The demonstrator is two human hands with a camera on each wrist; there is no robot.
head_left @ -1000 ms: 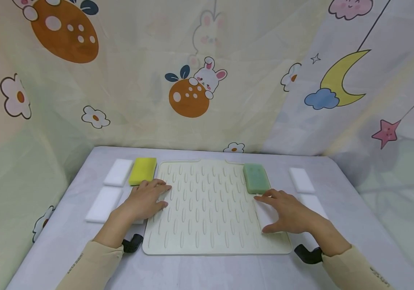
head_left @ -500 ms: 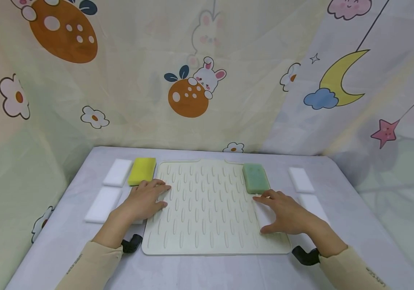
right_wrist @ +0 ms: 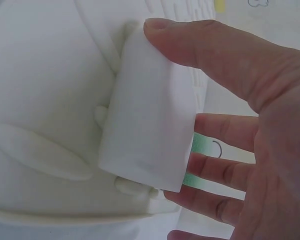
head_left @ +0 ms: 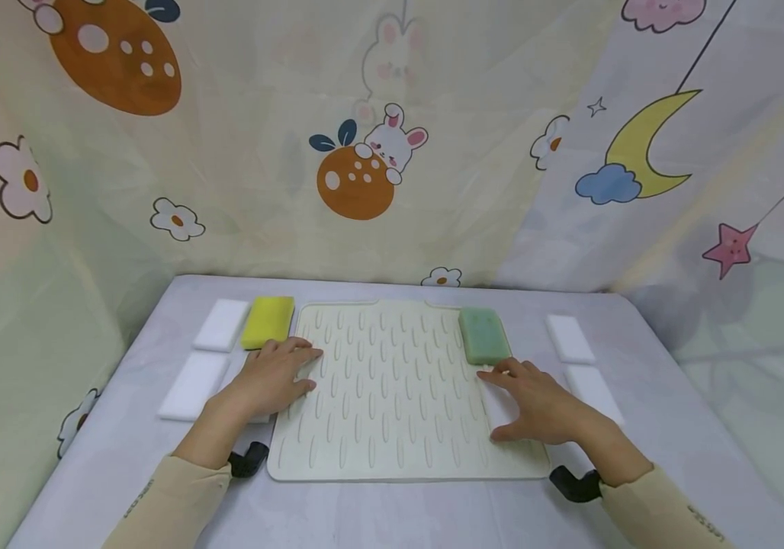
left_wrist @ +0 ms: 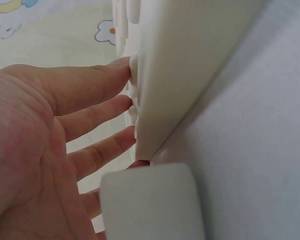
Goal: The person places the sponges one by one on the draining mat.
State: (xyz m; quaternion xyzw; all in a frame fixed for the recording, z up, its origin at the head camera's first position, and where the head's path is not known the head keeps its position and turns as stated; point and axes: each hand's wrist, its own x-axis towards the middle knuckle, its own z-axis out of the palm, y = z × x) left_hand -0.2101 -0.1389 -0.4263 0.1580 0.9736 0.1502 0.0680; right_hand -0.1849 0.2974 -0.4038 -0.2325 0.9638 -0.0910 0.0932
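Observation:
A cream mat (head_left: 392,465) with raised oval ridges lies flat on the table. My left hand (head_left: 270,377) rests over its left edge, fingers nearly straight, the thumb touching the ridges in the left wrist view. Beneath that hand, beside the mat, a white block (left_wrist: 150,205) is partly hidden. On the mat's right side, my right hand (head_left: 543,404) holds a white sponge-like block (head_left: 498,408) between thumb and fingers; the right wrist view shows the block (right_wrist: 145,115) close up. Just beyond it sits a green sponge (head_left: 484,335) at the mat's far right corner.
A yellow sponge (head_left: 268,322) lies left of the mat. Further left are two white blocks, a far one (head_left: 223,324) and a near one (head_left: 194,385). Right of the mat are a far white block (head_left: 570,338) and a nearer one (head_left: 594,389). Patterned fabric (head_left: 248,175) hangs behind.
My right hand has shifted very slightly to the left. My left hand, the mat and the sponges look unmoved; the head view has drifted a little.

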